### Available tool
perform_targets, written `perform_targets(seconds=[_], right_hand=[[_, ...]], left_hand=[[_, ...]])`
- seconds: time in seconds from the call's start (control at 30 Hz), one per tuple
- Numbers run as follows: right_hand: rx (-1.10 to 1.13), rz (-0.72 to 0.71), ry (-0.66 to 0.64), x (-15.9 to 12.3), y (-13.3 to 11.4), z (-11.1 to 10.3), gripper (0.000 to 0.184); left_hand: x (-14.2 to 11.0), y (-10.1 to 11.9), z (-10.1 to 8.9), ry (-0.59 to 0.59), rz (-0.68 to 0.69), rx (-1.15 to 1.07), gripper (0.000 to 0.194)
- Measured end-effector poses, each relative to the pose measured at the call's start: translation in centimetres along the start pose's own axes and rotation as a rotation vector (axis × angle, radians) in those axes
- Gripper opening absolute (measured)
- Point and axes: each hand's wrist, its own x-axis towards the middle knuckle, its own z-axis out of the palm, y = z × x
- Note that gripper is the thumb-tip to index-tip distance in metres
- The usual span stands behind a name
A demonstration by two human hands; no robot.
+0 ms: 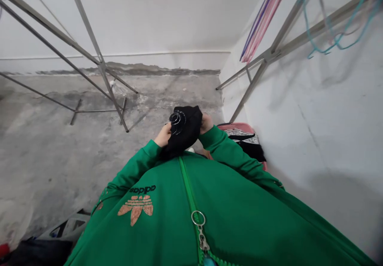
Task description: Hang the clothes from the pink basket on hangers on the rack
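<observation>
Between my two hands is a black cloth garment [187, 132], bunched up in front of my green jacket. Shiny curved lines, like a round ornament or print, show on its upper left part; its exact kind cannot be made out. My left hand [163, 135] grips its left edge, thumb on top near the shiny rings. At the right edge my right hand [206, 123] is closed on the cloth, its fingertips partly hidden behind the fabric. The lower part of the garment hangs close to my jacket.
A pink basket [239, 127] with black and patterned clothes stands right of my arm. Metal drying racks rise at left [103, 68] and right [269, 55]. Pink and purple hangers [265, 16] and blue hangers [338, 44] hang at right. Another container [67, 226] is lower left.
</observation>
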Motion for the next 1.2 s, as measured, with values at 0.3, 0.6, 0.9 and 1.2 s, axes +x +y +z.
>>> perform_targets(seconds=[0.3,0.6,0.9,1.2], right_hand=[[-0.71,-0.444,0.102,0.1,1.5,0.9,0.051],[-1.142,-0.696,-0.079,0.2,5.4,3.0,0.058],[-1.345,-0.777,-0.115,2.5,4.0,3.1,0.028],[-1.24,-0.796,-0.282,3.1,-5.1,-0.8,0.034]], left_hand=[[3.0,1.0,-5.3,0.746,-0.091,-0.068,0.011],[2.9,4.6,-4.8,0.559,-0.091,-0.068,0.014],[2.8,6.1,-3.8,0.442,0.106,0.528,0.018],[4.9,1.5,-5.3,0.217,0.163,0.76,0.032]])
